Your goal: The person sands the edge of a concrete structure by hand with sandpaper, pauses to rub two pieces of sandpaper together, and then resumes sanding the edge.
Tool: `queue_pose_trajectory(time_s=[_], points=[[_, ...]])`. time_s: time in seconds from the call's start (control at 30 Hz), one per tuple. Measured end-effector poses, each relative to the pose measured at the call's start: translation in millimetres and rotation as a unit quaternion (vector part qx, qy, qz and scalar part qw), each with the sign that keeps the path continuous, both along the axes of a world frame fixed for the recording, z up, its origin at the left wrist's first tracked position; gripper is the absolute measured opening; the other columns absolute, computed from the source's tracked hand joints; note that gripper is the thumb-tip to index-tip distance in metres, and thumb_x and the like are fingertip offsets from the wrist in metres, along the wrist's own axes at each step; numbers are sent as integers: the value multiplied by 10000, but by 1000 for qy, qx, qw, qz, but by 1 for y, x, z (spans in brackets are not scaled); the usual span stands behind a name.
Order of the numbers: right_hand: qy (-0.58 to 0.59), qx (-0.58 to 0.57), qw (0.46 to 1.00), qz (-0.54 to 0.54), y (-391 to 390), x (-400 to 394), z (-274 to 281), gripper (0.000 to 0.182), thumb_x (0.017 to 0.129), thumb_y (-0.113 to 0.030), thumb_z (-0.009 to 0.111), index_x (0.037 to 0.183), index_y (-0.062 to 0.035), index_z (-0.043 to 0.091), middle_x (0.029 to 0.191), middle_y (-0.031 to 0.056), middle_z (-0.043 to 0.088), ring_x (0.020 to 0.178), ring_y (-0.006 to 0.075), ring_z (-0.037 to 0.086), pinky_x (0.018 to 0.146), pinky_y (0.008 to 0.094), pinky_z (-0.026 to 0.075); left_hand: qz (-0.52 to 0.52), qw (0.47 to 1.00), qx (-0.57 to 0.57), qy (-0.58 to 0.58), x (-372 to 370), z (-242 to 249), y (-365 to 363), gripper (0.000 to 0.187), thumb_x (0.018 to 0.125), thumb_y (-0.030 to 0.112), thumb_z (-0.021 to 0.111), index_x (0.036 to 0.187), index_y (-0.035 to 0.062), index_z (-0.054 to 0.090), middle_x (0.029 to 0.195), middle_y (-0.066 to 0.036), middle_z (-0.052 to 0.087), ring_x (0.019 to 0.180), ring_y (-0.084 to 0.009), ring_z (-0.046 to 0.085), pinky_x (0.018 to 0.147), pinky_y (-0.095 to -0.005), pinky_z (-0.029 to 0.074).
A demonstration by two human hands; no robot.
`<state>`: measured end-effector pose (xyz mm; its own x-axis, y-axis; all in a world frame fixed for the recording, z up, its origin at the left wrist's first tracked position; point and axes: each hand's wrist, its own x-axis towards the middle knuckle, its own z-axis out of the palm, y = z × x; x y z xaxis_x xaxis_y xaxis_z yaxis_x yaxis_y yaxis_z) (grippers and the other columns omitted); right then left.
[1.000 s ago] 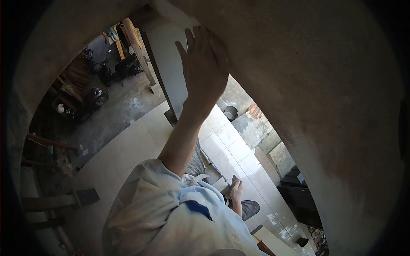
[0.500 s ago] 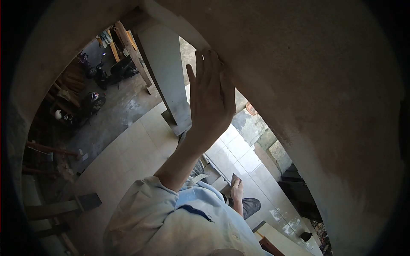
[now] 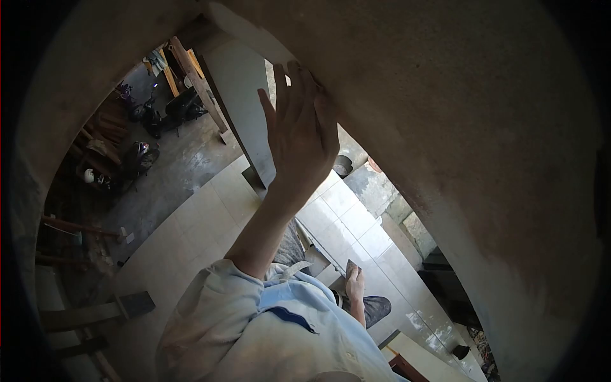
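Note:
My left hand [image 3: 300, 130] is raised, its fingers stretched out and somewhat spread. The fingertips lie against the edge of a large plastered surface [image 3: 458, 127] with patchy pale and reddish areas. Nothing can be made out in that hand, though the palm side is hidden. Lower down, beside my knee, my right hand [image 3: 356, 286] is closed on a small dark flat piece [image 3: 351, 267]. Its exact kind is too small to tell. I wear a light blue shirt [image 3: 299, 344] with dusty stains.
A grey panel [image 3: 238, 95] stands behind my left hand. Pale floor tiles [image 3: 191, 223] lie below. Motorbikes [image 3: 181, 105] and wooden pieces [image 3: 111, 127] are at the far left. A black bucket [image 3: 343, 165] stands beyond the tiles, and a dark box-like object [image 3: 449, 286] is at right.
My left hand has shifted slightly left and up, its fingers spreading a little more. The black bucket has come into view beside it. My right hand stays nearly in place, still holding the flat piece.

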<state>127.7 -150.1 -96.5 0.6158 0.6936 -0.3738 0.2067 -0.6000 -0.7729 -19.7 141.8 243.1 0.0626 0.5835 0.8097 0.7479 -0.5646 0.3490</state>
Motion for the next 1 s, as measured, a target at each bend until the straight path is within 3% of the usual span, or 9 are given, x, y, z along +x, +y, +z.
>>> queue_pose_trajectory(time_s=[0.1,0.17,0.3,0.47,0.5,0.67,0.7,0.9,1.0], points=[[15,6,1000,-12,-8,-1,4,431,992,-285,353,1127,69,561,1092,264,603,1051,373,564,909,410,421,5,991,-70,-114,-31,29,65,453,992,256,254,1181,-99,463,1249,-320,458,1233,-547,343,981,-694,252],[6,10,1000,-23,-5,-4,0,433,992,-285,354,1141,67,557,1101,262,601,1061,370,562,911,410,420,85,996,-32,2,-35,24,82,437,989,241,266,1176,-101,463,1263,-322,444,1230,-555,336,978,-694,251],[-20,34,999,-3,-3,-2,-16,417,990,-260,345,1160,57,556,1085,256,607,1022,367,577,887,409,430,15,998,-58,-20,1,10,-1,522,1001,259,188,1366,-83,338,1404,-313,334,1327,-510,248,1072,-613,203],[4,16,1000,-9,-2,-2,6,409,987,-261,349,1121,59,565,1055,249,616,999,352,582,880,400,429,77,996,22,-42,-22,10,65,520,986,279,280,1288,-127,402,1329,-339,406,1276,-537,310,1034,-655,225],[0,20,1000,-12,-7,-1,6,409,987,-262,349,1120,59,566,1052,249,617,997,350,583,878,401,429,61,993,-72,-73,-34,20,81,521,983,283,283,1279,-128,408,1321,-353,400,1272,-544,301,1030,-653,235],[9,57,998,3,-9,1,-24,411,989,-263,345,1118,57,569,1043,242,620,989,342,588,873,403,434,51,998,-26,-14,-8,-3,22,507,985,240,269,1313,-133,374,1373,-354,338,1322,-517,251,1065,-629,175],[11,56,998,8,-6,3,-30,412,990,-263,344,1119,56,569,1043,240,620,991,342,587,874,403,434,-6,999,-31,-37,-1,-5,1,480,1004,198,258,1406,-63,274,1384,-360,319,1326,-504,262,1059,-642,191],[28,6,999,-21,-5,1,5,455,993,-305,356,1172,68,546,1120,255,601,1066,350,563,931,386,413,174,980,90,42,-22,-4,75,419,894,26,444,1283,-108,364,1314,-332,418,1128,-510,499,905,-652,407],[37,1,999,-12,-5,-4,15,466,993,-318,351,1191,59,539,1150,258,588,1097,358,549,939,392,408,30,995,-40,-87,-30,12,71,478,988,228,286,1320,-103,375,1337,-304,422,1275,-437,386,1086,-591,192]])
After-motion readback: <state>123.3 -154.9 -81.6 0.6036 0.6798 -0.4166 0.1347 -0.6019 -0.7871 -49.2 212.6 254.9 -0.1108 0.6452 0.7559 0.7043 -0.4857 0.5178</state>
